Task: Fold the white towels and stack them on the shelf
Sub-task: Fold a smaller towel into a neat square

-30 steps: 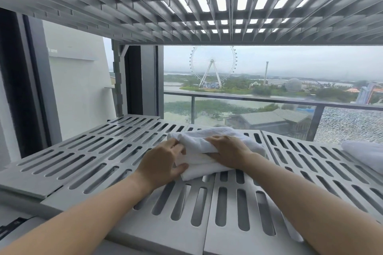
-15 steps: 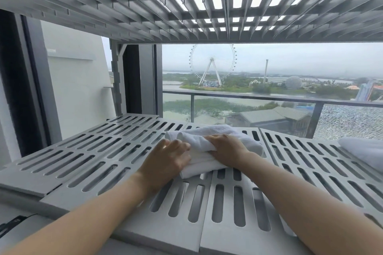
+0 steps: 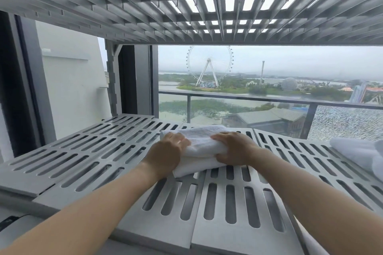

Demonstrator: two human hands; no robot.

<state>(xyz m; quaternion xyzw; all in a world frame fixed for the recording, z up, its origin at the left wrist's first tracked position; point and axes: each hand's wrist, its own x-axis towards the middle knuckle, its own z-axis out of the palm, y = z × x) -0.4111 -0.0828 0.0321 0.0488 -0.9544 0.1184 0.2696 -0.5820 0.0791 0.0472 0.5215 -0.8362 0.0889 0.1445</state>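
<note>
A folded white towel [image 3: 202, 144] lies on the grey slotted shelf [image 3: 93, 155], near its middle and towards the back. My left hand [image 3: 165, 156] covers the towel's left end, with its fingers curled over the top layer. On the right end, my right hand [image 3: 235, 149] lays its fingers over the top while its thumb wraps the front fold. Both forearms reach in from the near edge. A second white towel [image 3: 361, 152] lies on the same shelf at the far right, partly cut off by the frame.
Another slotted shelf [image 3: 207, 12] hangs close overhead. A dark window frame [image 3: 18, 89] and a shelf post [image 3: 112, 80] stand at the left. Behind the shelf is a glass balcony railing [image 3: 269, 101].
My left hand has slid from the towel's front left corner up onto its left end. The towel now lies flatter and more compact. My right hand has stayed on the right end.
</note>
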